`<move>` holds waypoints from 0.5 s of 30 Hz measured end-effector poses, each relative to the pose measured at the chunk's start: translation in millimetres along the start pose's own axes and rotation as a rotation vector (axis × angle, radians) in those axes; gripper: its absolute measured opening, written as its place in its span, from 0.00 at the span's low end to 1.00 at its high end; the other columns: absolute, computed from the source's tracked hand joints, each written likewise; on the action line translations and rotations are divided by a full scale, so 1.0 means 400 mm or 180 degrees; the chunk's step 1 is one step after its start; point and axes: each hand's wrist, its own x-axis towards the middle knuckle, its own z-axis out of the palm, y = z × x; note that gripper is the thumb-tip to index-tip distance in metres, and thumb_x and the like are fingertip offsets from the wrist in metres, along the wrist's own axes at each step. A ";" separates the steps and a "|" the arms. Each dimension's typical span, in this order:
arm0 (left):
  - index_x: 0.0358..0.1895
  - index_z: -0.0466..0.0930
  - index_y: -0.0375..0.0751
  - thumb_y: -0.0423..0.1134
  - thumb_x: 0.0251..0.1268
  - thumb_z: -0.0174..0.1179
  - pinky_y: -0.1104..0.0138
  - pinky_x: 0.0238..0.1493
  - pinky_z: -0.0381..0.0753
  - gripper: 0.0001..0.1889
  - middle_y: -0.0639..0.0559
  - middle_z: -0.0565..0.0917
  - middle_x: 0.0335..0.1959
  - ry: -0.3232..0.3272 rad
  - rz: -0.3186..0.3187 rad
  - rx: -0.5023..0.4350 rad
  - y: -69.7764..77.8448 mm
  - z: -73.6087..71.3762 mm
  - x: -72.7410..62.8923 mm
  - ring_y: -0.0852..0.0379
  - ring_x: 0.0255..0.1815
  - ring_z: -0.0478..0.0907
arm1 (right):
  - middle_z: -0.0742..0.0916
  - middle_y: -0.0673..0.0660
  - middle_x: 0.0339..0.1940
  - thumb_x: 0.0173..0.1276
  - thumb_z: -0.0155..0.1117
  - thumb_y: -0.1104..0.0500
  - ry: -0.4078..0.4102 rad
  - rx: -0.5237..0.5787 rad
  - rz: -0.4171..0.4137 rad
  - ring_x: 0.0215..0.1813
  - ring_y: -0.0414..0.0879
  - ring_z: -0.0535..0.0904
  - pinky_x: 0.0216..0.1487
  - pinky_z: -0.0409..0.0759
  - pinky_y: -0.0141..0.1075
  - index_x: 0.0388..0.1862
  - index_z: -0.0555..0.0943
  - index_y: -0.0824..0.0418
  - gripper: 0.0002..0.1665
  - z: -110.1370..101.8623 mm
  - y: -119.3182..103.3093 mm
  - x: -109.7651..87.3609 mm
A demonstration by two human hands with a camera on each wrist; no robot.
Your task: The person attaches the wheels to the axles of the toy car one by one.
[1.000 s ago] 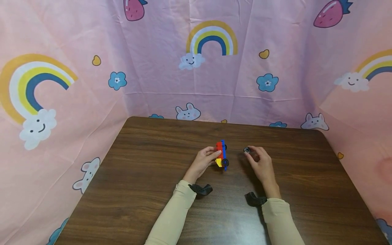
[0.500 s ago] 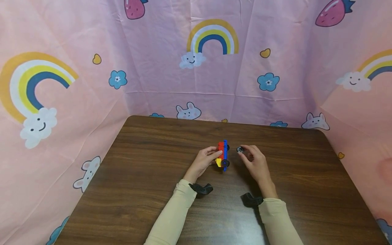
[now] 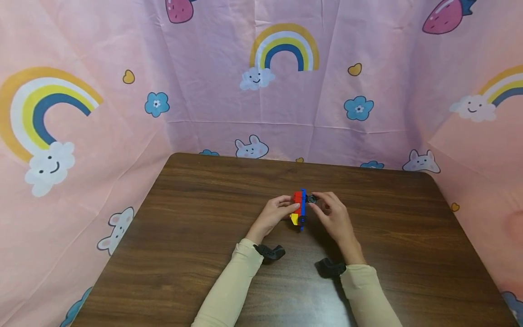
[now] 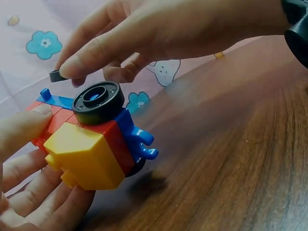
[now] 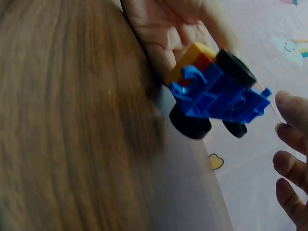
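A toy block car [image 3: 298, 206] of red, yellow and blue bricks is held above the table in my left hand [image 3: 271, 215], thumb on one side and fingers on the other. Three black wheels show on its blue base [image 5: 219, 98] in the right wrist view. My right hand [image 3: 337, 218] pinches a loose black wheel [image 3: 312, 199] between thumb and fingertips, close beside the car's far end. The left wrist view shows this wheel [image 4: 57, 75] near the blue peg end; whether it touches is unclear. The right wrist view does not show the pinched wheel.
Beneath both hands lies a dark brown wooden table [image 3: 196, 218]. A pink patterned cloth [image 3: 212, 91] hangs behind it and along its sides. Black straps [image 3: 269, 253] sit on both wrists.
My right hand has moved left with the wheel, closing the gap to the car. The left hand and car have shifted slightly right.
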 end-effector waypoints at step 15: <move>0.64 0.82 0.42 0.50 0.72 0.67 0.62 0.54 0.85 0.23 0.43 0.86 0.59 -0.0112 0.0057 0.0236 0.003 0.001 -0.001 0.55 0.54 0.84 | 0.86 0.57 0.42 0.63 0.78 0.65 -0.0008 0.0110 -0.0197 0.34 0.43 0.75 0.34 0.74 0.29 0.55 0.86 0.63 0.21 0.018 -0.024 0.002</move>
